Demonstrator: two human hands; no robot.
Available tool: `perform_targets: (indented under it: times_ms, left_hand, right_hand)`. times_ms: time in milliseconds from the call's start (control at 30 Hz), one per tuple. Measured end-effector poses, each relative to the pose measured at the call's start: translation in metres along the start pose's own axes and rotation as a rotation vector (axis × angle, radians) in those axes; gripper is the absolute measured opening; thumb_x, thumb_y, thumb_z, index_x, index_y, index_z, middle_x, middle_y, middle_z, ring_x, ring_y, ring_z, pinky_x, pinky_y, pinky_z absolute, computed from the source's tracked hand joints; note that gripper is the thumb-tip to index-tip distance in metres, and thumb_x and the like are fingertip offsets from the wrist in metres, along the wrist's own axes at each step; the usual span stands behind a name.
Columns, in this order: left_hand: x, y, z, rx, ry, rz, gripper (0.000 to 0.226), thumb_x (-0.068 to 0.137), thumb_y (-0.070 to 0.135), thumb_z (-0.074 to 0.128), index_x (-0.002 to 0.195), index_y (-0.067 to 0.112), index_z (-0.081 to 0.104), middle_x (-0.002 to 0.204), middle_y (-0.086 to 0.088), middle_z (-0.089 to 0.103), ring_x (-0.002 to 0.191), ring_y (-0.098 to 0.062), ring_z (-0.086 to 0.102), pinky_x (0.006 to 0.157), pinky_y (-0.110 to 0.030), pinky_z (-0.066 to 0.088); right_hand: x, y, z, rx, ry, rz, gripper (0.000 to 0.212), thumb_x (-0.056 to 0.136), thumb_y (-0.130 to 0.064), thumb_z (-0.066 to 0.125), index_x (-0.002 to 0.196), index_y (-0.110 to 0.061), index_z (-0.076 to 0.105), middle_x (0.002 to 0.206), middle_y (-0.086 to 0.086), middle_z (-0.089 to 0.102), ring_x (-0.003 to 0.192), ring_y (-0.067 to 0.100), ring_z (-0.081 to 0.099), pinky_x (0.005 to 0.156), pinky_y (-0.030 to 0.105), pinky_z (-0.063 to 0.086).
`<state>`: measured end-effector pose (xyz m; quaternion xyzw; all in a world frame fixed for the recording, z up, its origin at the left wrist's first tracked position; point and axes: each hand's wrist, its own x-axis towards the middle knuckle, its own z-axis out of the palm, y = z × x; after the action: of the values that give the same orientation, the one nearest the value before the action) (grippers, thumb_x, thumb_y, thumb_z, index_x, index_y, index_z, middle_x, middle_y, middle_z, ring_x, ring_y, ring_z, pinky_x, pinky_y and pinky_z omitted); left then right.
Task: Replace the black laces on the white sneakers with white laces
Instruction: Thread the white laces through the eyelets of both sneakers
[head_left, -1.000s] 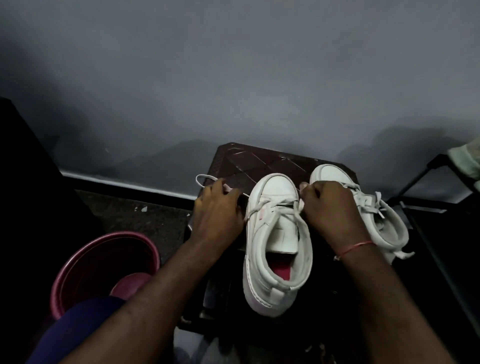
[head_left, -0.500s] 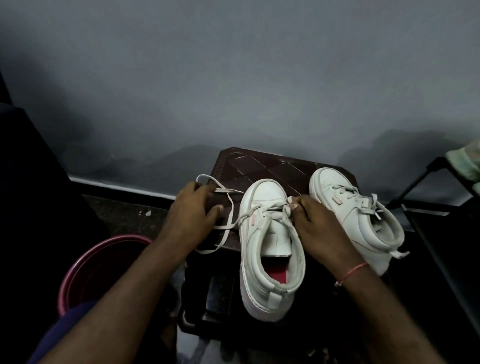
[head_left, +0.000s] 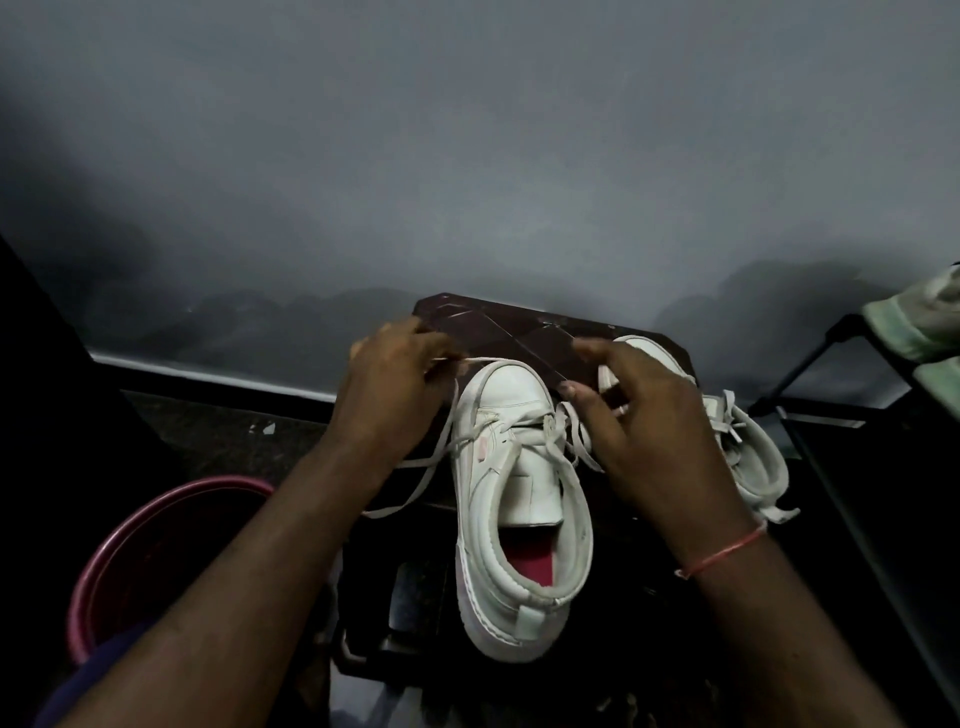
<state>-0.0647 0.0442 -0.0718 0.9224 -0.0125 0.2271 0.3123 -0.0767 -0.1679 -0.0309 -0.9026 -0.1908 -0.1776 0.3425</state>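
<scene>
Forearms enter from the lower corners, a red thread (head_left: 727, 553) tied round the right wrist. Rim of a pink bucket (head_left: 171, 499) is seen at lower left. Near sneaker (head_left: 514, 499) is set at centre frame on a dark stool (head_left: 493, 327), heel toward the bottom edge, toe toward the wall, red insole exposed. White lace (head_left: 436, 457) is crossed only at the lowest eyelets near the toe; the upper eyelets are judged not yet threaded. Left hand (head_left: 395, 384) is placed left of the toe, and the left strand is pinched between its fingertips and drawn out, slack trailing down toward lower left. Right hand (head_left: 649, 441) is held right of the toe with fingers loosely bent; the right strand runs up under the thumb, but a grip on it cannot be told. Far sneaker (head_left: 758, 457) is partly hidden behind the right hand and appears fully laced in white. No black lace is seen. Step in hand is judged as lacing the second shoe, early stage. Next, both strands should be evened and tips fed through the next eyelet pair, without twist. Pale green cloth (head_left: 919, 322) is seen at the right edge, grey wall (head_left: 467, 182) across the top.
</scene>
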Motion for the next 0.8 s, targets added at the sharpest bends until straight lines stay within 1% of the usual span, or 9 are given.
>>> perform_targets:
  times_ms: [67, 167, 300, 400, 467, 500, 567, 667, 800]
  left_hand:
    - [-0.001, 0.022, -0.011, -0.076, -0.052, 0.166, 0.020, 0.082, 0.029, 0.064, 0.095, 0.019, 0.077, 0.086, 0.002, 0.067, 0.082, -0.020, 0.060, 0.075, -0.044, 0.051]
    - [-0.009, 0.046, -0.014, -0.071, -0.027, 0.328, 0.020, 0.083, 0.030, 0.065, 0.094, 0.019, 0.076, 0.077, 0.006, 0.064, 0.073, -0.016, 0.056, 0.065, -0.038, 0.047]
    - [-0.015, 0.057, -0.011, -0.072, -0.024, 0.296, 0.023, 0.084, 0.034, 0.062, 0.100, 0.021, 0.072, 0.086, 0.010, 0.063, 0.083, -0.016, 0.058, 0.071, -0.045, 0.050]
    - [-0.020, 0.061, -0.014, -0.162, -0.054, 0.145, 0.027, 0.078, 0.037, 0.059, 0.103, 0.031, 0.061, 0.101, 0.017, 0.054, 0.099, -0.010, 0.055, 0.083, -0.038, 0.049]
    - [-0.024, 0.068, -0.021, -0.226, -0.178, 0.045, 0.034, 0.068, 0.041, 0.056, 0.102, 0.036, 0.055, 0.101, 0.018, 0.050, 0.099, -0.006, 0.052, 0.082, -0.032, 0.047]
    - [-0.027, 0.072, -0.023, -0.213, -0.270, 0.008, 0.040, 0.064, 0.044, 0.055, 0.103, 0.038, 0.052, 0.103, 0.017, 0.048, 0.101, -0.006, 0.050, 0.084, -0.031, 0.045]
    - [-0.034, 0.078, -0.021, -0.087, -0.407, -0.014, 0.049, 0.063, 0.046, 0.056, 0.110, 0.036, 0.047, 0.106, 0.016, 0.043, 0.106, -0.008, 0.046, 0.088, -0.031, 0.043]
    - [-0.040, 0.085, -0.011, 0.061, -0.354, -0.057, 0.041, 0.075, 0.035, 0.062, 0.112, 0.029, 0.047, 0.109, 0.009, 0.042, 0.109, -0.015, 0.046, 0.086, -0.033, 0.043]
    - [-0.048, 0.094, -0.012, 0.114, -0.198, -0.090, 0.022, 0.083, 0.019, 0.061, 0.099, 0.030, 0.050, 0.101, 0.011, 0.038, 0.091, -0.012, 0.048, 0.059, -0.023, 0.030]
  right_hand:
    - [0.001, -0.007, 0.004, 0.013, -0.027, -0.122, 0.042, 0.089, -0.016, 0.067, 0.130, -0.017, 0.060, 0.115, -0.001, 0.065, 0.097, 0.011, 0.059, 0.085, 0.020, 0.045]
    - [0.001, -0.008, 0.010, 0.027, -0.006, -0.199, 0.031, 0.088, -0.014, 0.061, 0.117, -0.014, 0.069, 0.096, 0.003, 0.070, 0.084, 0.014, 0.065, 0.077, 0.019, 0.046]
    - [0.000, -0.003, 0.007, -0.001, 0.068, -0.174, 0.025, 0.086, -0.009, 0.058, 0.103, -0.017, 0.074, 0.083, 0.000, 0.073, 0.069, 0.003, 0.062, 0.067, 0.014, 0.047]
    - [0.008, -0.005, 0.004, 0.529, 0.209, 0.253, 0.019, 0.096, -0.003, 0.049, 0.098, -0.016, 0.062, 0.085, 0.006, 0.073, 0.062, 0.006, 0.065, 0.058, 0.018, 0.051]
    - [0.014, -0.008, 0.002, 1.003, 0.195, 0.579, 0.012, 0.100, -0.005, 0.042, 0.096, -0.012, 0.051, 0.084, 0.010, 0.074, 0.057, 0.012, 0.066, 0.051, 0.022, 0.051]
    - [0.015, -0.007, 0.004, 1.054, 0.148, 0.649, 0.010, 0.101, -0.006, 0.041, 0.097, -0.010, 0.049, 0.082, 0.010, 0.074, 0.057, 0.014, 0.066, 0.050, 0.022, 0.050]
    - [0.011, -0.002, 0.012, 0.946, 0.020, 0.647, 0.006, 0.099, -0.009, 0.048, 0.096, -0.008, 0.053, 0.083, 0.010, 0.075, 0.063, 0.016, 0.068, 0.054, 0.026, 0.052]
    - [0.002, 0.005, 0.021, 0.687, -0.053, 0.478, 0.007, 0.089, -0.006, 0.065, 0.084, -0.011, 0.068, 0.084, 0.007, 0.075, 0.077, 0.015, 0.069, 0.073, 0.032, 0.055]
    - [-0.003, 0.010, 0.017, 0.624, -0.130, 0.473, 0.009, 0.084, -0.001, 0.067, 0.081, -0.008, 0.072, 0.076, 0.003, 0.073, 0.062, 0.010, 0.063, 0.059, 0.022, 0.051]
